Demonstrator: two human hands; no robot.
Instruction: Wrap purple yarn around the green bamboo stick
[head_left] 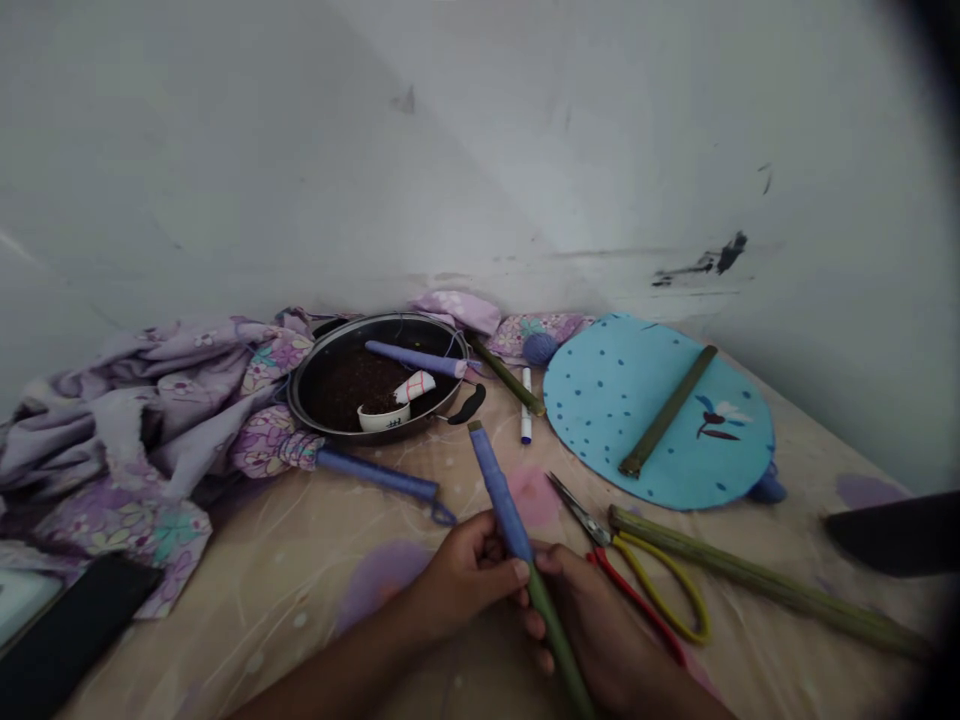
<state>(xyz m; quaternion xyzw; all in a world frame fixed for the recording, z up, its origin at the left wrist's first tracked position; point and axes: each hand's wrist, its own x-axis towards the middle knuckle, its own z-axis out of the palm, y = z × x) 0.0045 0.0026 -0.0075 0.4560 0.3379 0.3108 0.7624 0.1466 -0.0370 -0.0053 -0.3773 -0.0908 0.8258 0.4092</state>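
My stick (501, 495): green, purple-blue wrap on upper half. Fan (600, 400): sky blue, dark dots, dragonfly motif. Scissors (607, 542): one red loop, one yellow. Cloth (150, 420): lilac floral. Table (300, 560): beige, purple blotches.

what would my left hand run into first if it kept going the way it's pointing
The left hand points up and to the right and is shut on the blue-wrapped stick, which the right hand also holds. Past the stick, the scissors look next in line, though depth is unclear.
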